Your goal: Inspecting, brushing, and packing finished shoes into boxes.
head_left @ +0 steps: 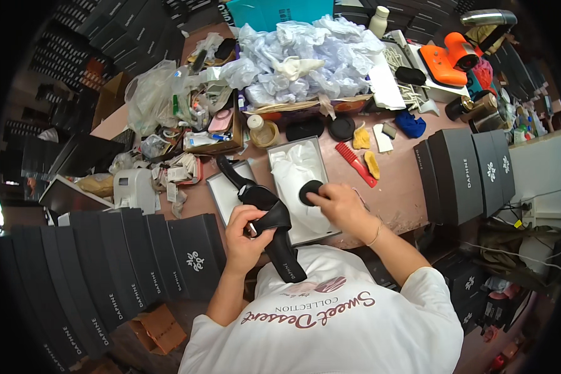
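My left hand [245, 235] is closed around a black sandal [275, 219] with wide straps, held tilted in front of my chest. Its printed insole end points down toward my shirt. Between the fingers of my right hand [343, 209] is a round black pad [310, 192], held over an open shoe box [325, 163] and apart from the sandal. White tissue paper [296, 171] fills that box. Partly hidden behind the sandal lies a shallow grey-edged tray or lid [217, 190] with a white inside.
Grey shoe boxes stand in a row at left [131, 262] and at right [452, 177]. At the back sits a carton heaped with crumpled paper [305, 59]. A red comb [356, 164], yellow sponges [361, 137], a jar [263, 132] and an orange tool [447, 62] lie around.
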A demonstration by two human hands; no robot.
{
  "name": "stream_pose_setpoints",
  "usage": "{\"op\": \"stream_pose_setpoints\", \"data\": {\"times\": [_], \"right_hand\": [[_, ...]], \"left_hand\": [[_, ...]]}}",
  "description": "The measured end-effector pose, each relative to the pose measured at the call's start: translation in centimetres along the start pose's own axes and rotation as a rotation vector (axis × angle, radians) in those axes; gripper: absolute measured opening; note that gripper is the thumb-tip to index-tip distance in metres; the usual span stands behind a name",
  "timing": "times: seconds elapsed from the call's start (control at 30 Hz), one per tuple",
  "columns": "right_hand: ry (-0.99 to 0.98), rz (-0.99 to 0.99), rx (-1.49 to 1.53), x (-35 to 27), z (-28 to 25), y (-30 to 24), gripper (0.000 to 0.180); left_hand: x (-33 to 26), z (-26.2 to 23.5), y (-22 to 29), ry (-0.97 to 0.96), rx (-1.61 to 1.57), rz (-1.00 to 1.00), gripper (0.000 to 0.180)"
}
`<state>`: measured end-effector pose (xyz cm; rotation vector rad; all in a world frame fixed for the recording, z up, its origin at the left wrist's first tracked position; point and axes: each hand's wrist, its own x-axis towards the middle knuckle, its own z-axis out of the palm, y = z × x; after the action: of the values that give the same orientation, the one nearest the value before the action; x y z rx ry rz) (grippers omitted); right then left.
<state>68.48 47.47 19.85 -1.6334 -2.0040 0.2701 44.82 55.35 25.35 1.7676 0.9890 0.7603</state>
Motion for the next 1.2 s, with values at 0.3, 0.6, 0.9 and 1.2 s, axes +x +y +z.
{"op": "stream_pose_setpoints", "data": {"times": [0.3, 0.6, 0.9, 1.2], "right_hand": [[0.437, 0.599, 0.110, 0.0, 2.8, 14.5, 0.045], [0.337, 0.437, -0.234, 3.4, 5.2, 18.9, 0.024], [0.147, -0.343, 0.278, 5.1, -2.4, -3.1, 0.042], [0.158, -0.393, 0.180, 4.7, -3.8, -6.4, 0.037]], "left_hand": [[3.0, 2.2, -1.1, -0.055, -0.102, 0.030, 0.033], [3.8, 1.6, -2.0, -0.075, -0.071, 0.099, 0.036], [2.8, 2.4, -1.4, -0.083, -0.113, 0.027, 0.036], [0.4, 1.3, -0.6, -0.031, -0.099, 0.024, 0.037]]}}
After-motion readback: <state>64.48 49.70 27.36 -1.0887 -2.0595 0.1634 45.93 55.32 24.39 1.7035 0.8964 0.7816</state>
